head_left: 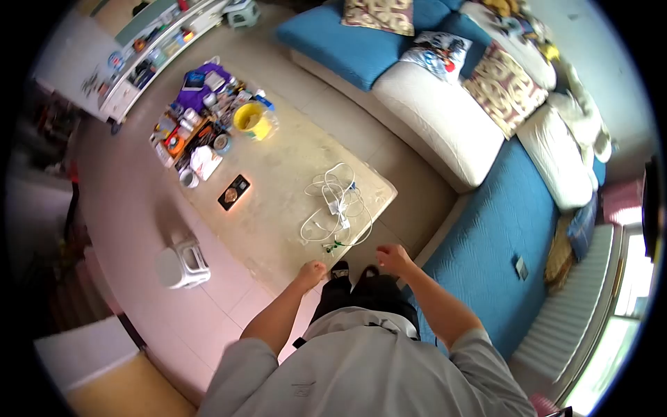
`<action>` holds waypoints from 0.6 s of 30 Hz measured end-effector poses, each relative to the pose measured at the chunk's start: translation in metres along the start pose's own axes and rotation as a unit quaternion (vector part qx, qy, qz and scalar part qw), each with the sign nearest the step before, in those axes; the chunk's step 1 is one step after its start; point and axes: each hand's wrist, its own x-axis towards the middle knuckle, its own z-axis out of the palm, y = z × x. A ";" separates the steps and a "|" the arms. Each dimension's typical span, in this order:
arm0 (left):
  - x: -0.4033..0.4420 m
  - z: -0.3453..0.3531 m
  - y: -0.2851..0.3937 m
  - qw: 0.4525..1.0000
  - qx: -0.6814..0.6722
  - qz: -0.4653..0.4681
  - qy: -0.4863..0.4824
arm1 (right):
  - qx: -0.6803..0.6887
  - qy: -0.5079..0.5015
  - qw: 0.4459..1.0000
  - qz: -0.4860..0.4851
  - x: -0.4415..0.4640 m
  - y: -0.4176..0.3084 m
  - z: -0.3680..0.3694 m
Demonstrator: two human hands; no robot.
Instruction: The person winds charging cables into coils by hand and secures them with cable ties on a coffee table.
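A room seen from above, through the eyes of a standing person in a gray shirt (361, 368). A large corner sofa (479, 271) with blue and white covers fills the right and top right, with patterned cushions (507, 87) on it. Pale floor tiles (236, 306) run around a long, low beige table (278, 187), which reaches toward the person's feet. A long white cabinet (125, 97) is at the upper left, and a white stool (182, 267) is beside the table.

The table's far end is crowded with bottles, jars and a purple cloth (191, 99), next to a yellow bucket (250, 119). A black rectangular object (234, 192) lies near the middle of the left edge.

At the near end, a loose tangle of white cables (338, 208) lies on the tabletop, with a small green item (333, 245) beside it. Both hands are near this end, apart from the cables: the left hand (313, 273) and right hand (394, 258) are curled into loose fists. Nothing shows in either; something tiny inside cannot be ruled out. This looks like a pause between grasps; handling the cables from here would call for reaching forward with opened fingers.
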 end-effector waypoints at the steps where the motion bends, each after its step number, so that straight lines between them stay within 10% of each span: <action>1: 0.002 0.008 -0.004 1.000 0.012 -0.003 0.029 | -0.018 -0.017 1.000 -0.011 0.009 -0.008 -0.003; 5: 0.053 0.013 0.037 0.968 -0.082 0.002 0.237 | -0.145 -0.047 0.987 -0.054 0.127 -0.004 -0.003; 9: 0.109 0.047 0.058 0.965 -0.097 -0.026 0.242 | -0.210 -0.042 0.952 -0.218 0.200 -0.006 0.014; 12: 0.184 0.083 0.046 0.830 0.099 0.022 0.549 | -0.271 -0.038 0.943 -0.191 0.239 -0.008 0.031; 15: 0.209 0.074 0.054 0.903 0.056 -0.211 0.371 | -0.368 -0.024 0.897 -0.243 0.283 0.007 0.043; 18: 0.213 0.065 0.021 0.898 -0.052 -0.191 0.392 | -0.435 -0.024 0.855 -0.283 0.292 -0.010 0.048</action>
